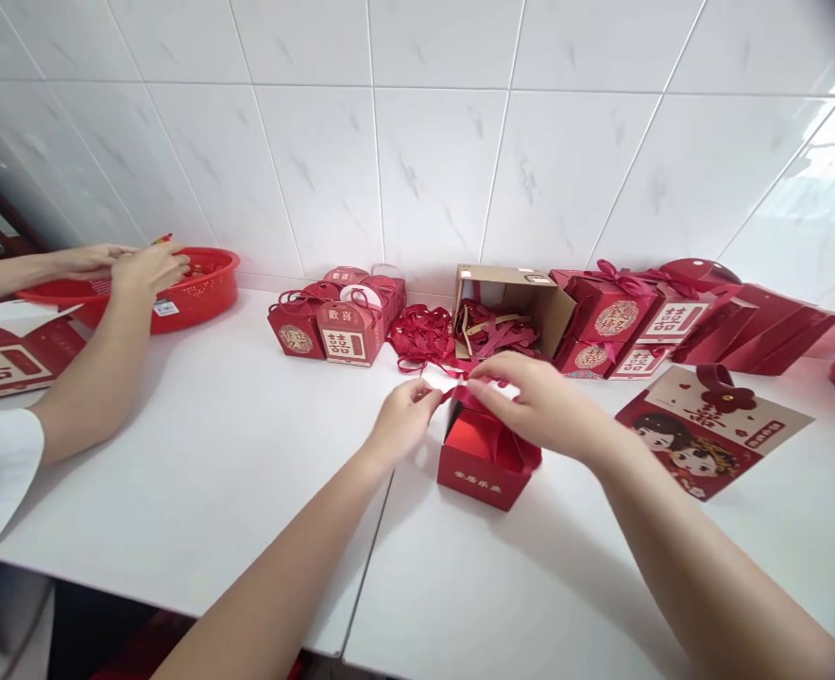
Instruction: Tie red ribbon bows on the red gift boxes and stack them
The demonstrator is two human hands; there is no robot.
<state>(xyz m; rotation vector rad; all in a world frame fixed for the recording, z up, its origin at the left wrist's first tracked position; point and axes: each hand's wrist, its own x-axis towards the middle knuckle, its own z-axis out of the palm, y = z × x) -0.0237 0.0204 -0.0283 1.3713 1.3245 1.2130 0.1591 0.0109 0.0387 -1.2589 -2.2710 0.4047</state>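
A small red gift box with gold lettering stands on the white table in front of me. My left hand is at its upper left, thumb and fingers pinched on a dark red ribbon. Over the top of the box reaches my right hand, its fingers closed on the ribbon near the lid; the fingers partly hide the box top. A loop of ribbon hangs down the box's right side.
Behind are finished-looking red boxes, a pile of red ribbons, a cardboard box of ribbon, stacked boxes and a printed bag. At left, a co-worker's hands are over a red basket.
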